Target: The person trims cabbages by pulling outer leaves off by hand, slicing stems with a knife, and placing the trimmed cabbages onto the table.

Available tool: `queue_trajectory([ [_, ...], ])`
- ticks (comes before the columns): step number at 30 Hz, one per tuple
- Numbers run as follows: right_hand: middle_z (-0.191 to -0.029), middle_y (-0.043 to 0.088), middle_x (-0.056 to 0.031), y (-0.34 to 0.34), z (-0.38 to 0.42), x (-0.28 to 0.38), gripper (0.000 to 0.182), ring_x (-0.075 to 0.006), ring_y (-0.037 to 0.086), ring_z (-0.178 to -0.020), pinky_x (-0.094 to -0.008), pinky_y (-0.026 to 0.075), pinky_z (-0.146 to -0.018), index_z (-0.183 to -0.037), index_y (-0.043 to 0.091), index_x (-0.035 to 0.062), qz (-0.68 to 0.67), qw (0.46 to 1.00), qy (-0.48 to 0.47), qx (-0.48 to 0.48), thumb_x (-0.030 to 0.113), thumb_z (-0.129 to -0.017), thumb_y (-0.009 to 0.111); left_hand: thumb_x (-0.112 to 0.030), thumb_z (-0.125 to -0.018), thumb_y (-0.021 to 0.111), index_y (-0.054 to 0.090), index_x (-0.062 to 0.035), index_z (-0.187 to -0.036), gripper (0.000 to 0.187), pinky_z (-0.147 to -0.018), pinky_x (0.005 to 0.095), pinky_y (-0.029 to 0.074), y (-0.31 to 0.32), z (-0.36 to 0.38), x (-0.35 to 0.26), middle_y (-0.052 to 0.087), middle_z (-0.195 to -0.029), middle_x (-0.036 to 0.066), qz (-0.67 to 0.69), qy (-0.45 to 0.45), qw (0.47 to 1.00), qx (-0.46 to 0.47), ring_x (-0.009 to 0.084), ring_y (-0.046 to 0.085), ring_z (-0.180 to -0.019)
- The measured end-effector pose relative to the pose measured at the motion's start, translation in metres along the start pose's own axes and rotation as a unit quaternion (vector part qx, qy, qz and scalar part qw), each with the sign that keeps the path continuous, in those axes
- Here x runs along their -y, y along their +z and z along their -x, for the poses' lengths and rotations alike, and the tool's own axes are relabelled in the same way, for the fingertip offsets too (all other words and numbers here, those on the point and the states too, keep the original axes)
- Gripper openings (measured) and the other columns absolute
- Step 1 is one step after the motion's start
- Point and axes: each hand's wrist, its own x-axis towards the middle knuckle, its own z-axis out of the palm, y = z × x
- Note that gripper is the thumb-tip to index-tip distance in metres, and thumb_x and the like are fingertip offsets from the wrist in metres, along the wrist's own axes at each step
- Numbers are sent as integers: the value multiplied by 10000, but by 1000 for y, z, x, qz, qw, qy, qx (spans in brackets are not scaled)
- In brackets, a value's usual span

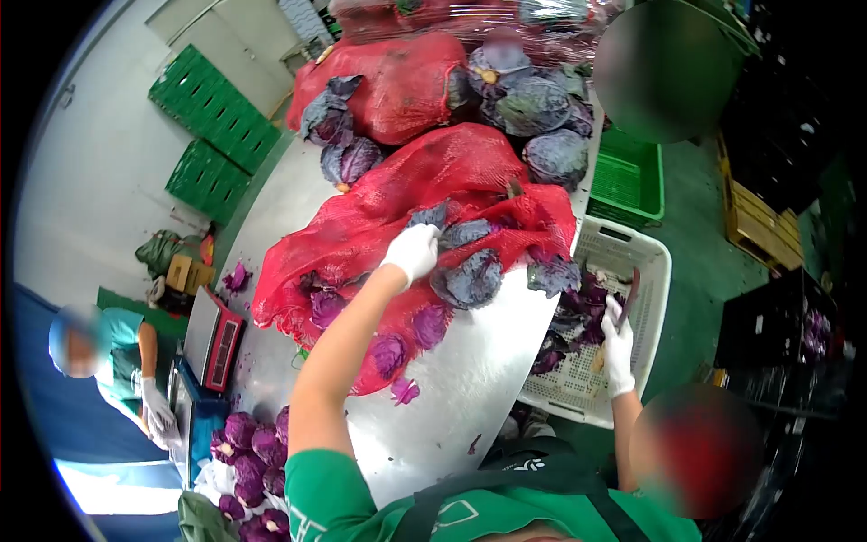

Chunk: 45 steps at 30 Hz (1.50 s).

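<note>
My left hand [414, 253], in a white glove, reaches over the red mesh sack [361, 217] on the metal table. Its fingers are closed at a dark purple cabbage leaf [429, 215]; the exact grip is partly hidden. Loose outer leaves [471, 280] lie just right of it on the mesh. Over the white crate [662, 298] at the table's right side, my gloved right hand [618, 348] is closed round what looks like a knife [631, 294], its dark blade pointing up and away. Purple leaf scraps [578, 312] lie in that crate, beside the hand.
Whole red cabbages [555, 158] and another full mesh sack [397, 86] sit at the table's far end. Trimmed cabbages [253, 447] are piled at lower left, near a red-framed scale [221, 343]. A co-worker [122, 348] stands left. Beyond the white crate is a green crate [628, 172].
</note>
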Motion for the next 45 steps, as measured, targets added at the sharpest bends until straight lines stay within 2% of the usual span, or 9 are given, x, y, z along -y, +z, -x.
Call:
queue_trajectory([
  [7,-1121,654,-63,20,26,17,331,-117,598,-1015,-266,468,-923,-1336,570,5,6,997,60,42,80,-1015,535,-243,-813,665,313,-44,-1471,772,-857,445,548,-18,-43,113,705,-1112,193,-260,-299,908,135,338,681,-1065],
  [11,-1065,679,-45,80,-1,79,319,-74,620,-876,-212,498,-700,-1328,572,4,-73,984,27,159,104,-1032,509,-228,-838,596,662,-63,-1227,427,-881,442,545,-31,-35,133,708,-1130,180,-266,-290,868,303,314,681,-1077],
  [22,-1051,708,-168,337,-133,169,302,-341,677,-945,-388,524,-854,-1214,675,103,183,808,-221,514,186,-944,572,-265,-865,620,614,-17,-1111,350,-918,416,513,-181,-82,212,693,-1028,257,103,-376,843,-371,384,670,-1000],
  [24,-1226,650,-202,381,-185,150,363,-383,617,-1120,-440,484,-988,-1269,649,126,279,706,-492,427,172,-921,554,-249,-833,709,493,-1,-1216,505,-900,397,516,-186,-92,231,697,-952,250,189,-288,801,-490,321,689,-958],
  [29,-1367,495,-338,435,-263,197,495,-426,496,-1291,-454,409,-1096,-1416,520,164,295,797,-404,337,203,-923,532,-210,-853,700,531,-25,-958,272,-700,400,545,-162,-74,161,669,-747,149,116,-171,832,-514,320,675,-717],
  [34,-1394,476,-335,450,-287,208,512,-447,454,-1320,-432,403,-1095,-1442,484,158,365,769,-402,338,252,-942,546,-211,-926,587,655,-22,-961,205,-874,424,513,-63,-76,114,665,-978,170,13,130,977,-167,349,641,-967],
  [39,-1381,540,-241,443,-283,222,491,-392,508,-1282,-389,403,-1088,-1363,543,26,360,768,-364,385,272,-938,560,-503,-954,516,665,6,-1146,564,-1024,433,449,-33,-142,150,637,-1212,231,10,-190,980,52,385,603,-1136],
  [43,-1497,444,-193,433,-280,230,488,-306,449,-1372,-351,359,-1122,-1396,527,36,393,755,-332,408,279,-977,587,-412,-801,786,388,46,-1411,860,-447,477,571,-48,-148,135,569,-1301,280,116,-290,929,197,413,710,-863],
  [45,-1505,434,-190,428,-271,222,485,-311,445,-1373,-354,359,-1124,-1397,529,46,384,754,-337,413,280,-976,588,-437,-763,810,401,48,-1403,902,-554,485,590,-48,-145,126,561,-1314,280,59,-280,938,198,421,693,-935],
])
